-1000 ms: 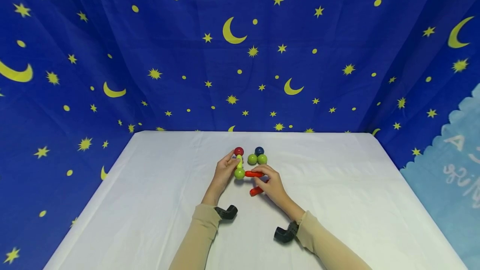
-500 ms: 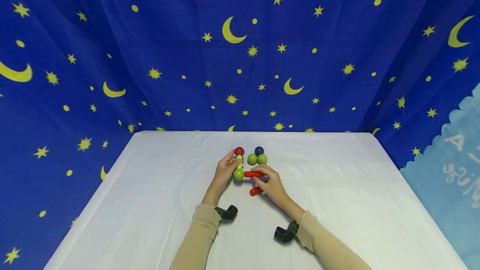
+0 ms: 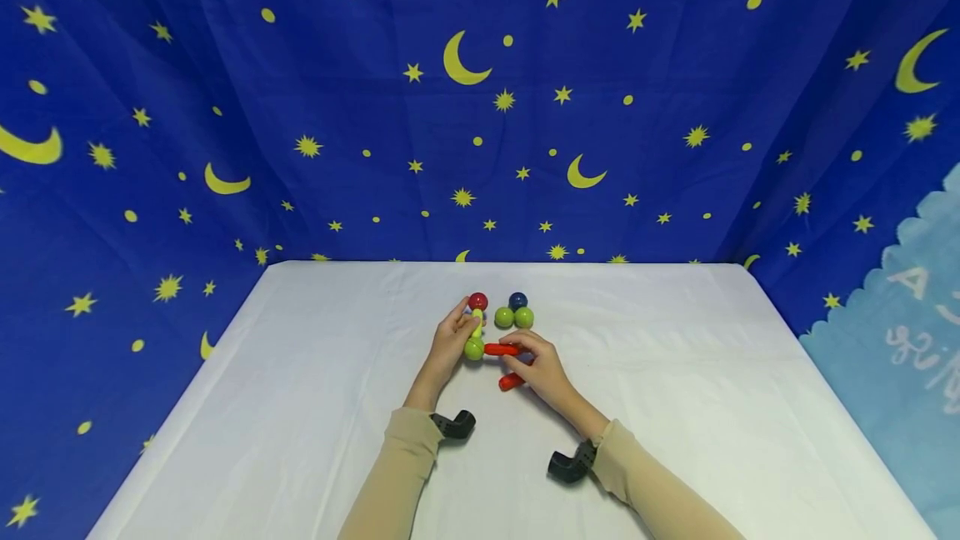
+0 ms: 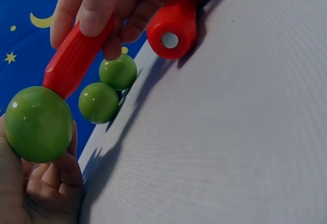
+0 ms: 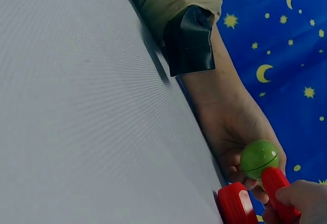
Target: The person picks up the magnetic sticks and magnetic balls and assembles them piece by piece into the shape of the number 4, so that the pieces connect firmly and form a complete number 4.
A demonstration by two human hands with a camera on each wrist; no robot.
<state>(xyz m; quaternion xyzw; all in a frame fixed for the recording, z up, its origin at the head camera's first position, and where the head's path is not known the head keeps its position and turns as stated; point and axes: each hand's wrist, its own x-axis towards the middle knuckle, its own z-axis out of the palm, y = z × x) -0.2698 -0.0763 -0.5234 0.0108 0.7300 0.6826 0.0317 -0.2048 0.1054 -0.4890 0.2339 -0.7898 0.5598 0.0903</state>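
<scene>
My left hand (image 3: 444,348) grips a yellow-green rod (image 3: 477,323) with a red ball (image 3: 477,301) at its far end. A green ball (image 3: 474,348) sits at the near end. My right hand (image 3: 546,369) pinches a red rod (image 3: 498,349) between thumb and fingers. In the left wrist view, the tip of that red rod (image 4: 76,60) touches the green ball (image 4: 38,124). Beneath the right hand lies a second red rod (image 3: 512,382), partly hidden. A round silver disc (image 4: 169,40) shows in its end face.
Behind the right hand, two green balls (image 3: 513,317) and a dark blue ball (image 3: 518,301) lie grouped together on the white-covered table (image 3: 637,340). A blue curtain (image 3: 360,107) with moons and stars stands around the table's back and sides.
The green ball and the red rod touching it have shifted slightly left. The left hand's grip looks the same, and the loose balls stay put.
</scene>
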